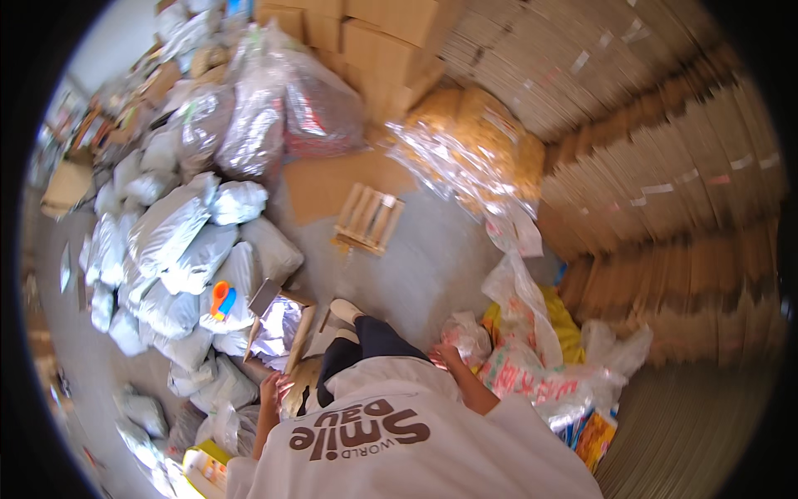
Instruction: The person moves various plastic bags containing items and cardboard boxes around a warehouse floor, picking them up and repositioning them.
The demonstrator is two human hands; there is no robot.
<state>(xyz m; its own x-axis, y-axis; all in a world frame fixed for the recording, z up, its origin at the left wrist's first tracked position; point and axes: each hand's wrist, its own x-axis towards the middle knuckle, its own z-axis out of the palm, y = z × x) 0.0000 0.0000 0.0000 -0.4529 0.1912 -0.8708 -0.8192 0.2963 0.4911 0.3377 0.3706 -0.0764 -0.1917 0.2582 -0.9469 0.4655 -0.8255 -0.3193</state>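
Note:
My left hand (272, 389) hangs at my left side and touches a round brown object (304, 376) beside my knee; the blur hides its fingers. My right hand (446, 356) reaches to my right, its fingers curled on a crumpled clear plastic bag (468, 335) on the floor. Between the hands are my white printed shirt, dark trousers and white shoes. A small open box with a silvery lining (281, 326) stands just ahead of my left hand.
Grey parcel bags (170, 237) are heaped at the left, with an orange and blue tool (221, 298) on them. A small wooden pallet (367, 218) lies on the concrete floor ahead. Flat cardboard stacks (665, 191) wall the right. Plastic bags of coloured packets (573, 391) lie to my right.

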